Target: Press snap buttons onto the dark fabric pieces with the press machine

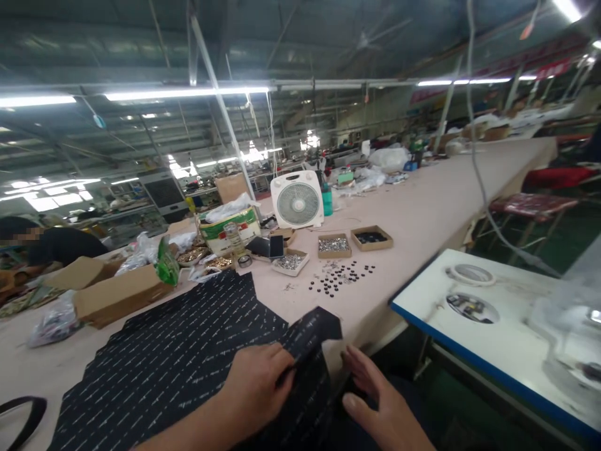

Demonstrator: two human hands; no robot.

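Observation:
Dark fabric pieces (164, 351) with rows of small white print lie overlapped on the table in front of me. My left hand (260, 382) is closed on the edge of one piece (312, 332), whose far end is raised and folded over. Just right of that piece is my right hand (370, 398), its thumb and fingers apart and nothing between them. Small black round parts (333, 279) are scattered on the table beyond the hands, beside a box of silvery metal parts (333, 246) and a box of black parts (371, 238).
A white fan (297, 199) stands on the long table (422, 200). Cardboard boxes (122, 294) and plastic bags lie at the left. A white sewing machine table (488, 313) with a blue edge is at the right. A person (66, 244) leans at the far left.

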